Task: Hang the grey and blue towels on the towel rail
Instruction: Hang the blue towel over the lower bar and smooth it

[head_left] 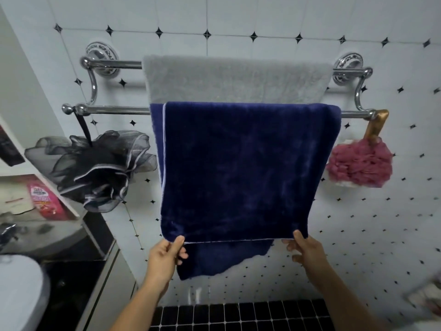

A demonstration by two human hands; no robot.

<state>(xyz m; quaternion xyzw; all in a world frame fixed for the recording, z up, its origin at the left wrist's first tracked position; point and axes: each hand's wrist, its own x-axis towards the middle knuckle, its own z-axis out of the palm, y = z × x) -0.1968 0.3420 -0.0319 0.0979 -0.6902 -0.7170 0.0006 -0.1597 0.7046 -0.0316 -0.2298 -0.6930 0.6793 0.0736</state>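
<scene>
A: Nearest the camera, left hand (167, 253) pinching the lower left corner of the blue towel (241, 168), thumb in front, fingers behind.

B: Right hand (306, 250) likewise, thumb on the lower right corner, fingers curled under the hem. Both closed on cloth, neither spread.

A: Front flap pulled taut and square. Back flap hanging lower and crooked behind it, bottom edge slanting up toward the right.

B: Trouble there. Too hard a tug on the front and more cloth over to this side, maybe the whole towel off the front bar (112, 110).

A: Uneven pull, same story. One corner harder than the other, and a skewed drape, bunching at the bar.

B: Sideways risk too. Black mesh bath pouf (97, 168) hanging just left, pink pouf (358, 163) just right on its gold ribbon. Any slide along the bar, and a bump into either.

A: Further back, grey towel (236, 80) draped over the rear bar (114, 64) of the towel rail, lower part hidden behind the blue.

B: Looks settled. Probably just a gentle, even release left.
</scene>
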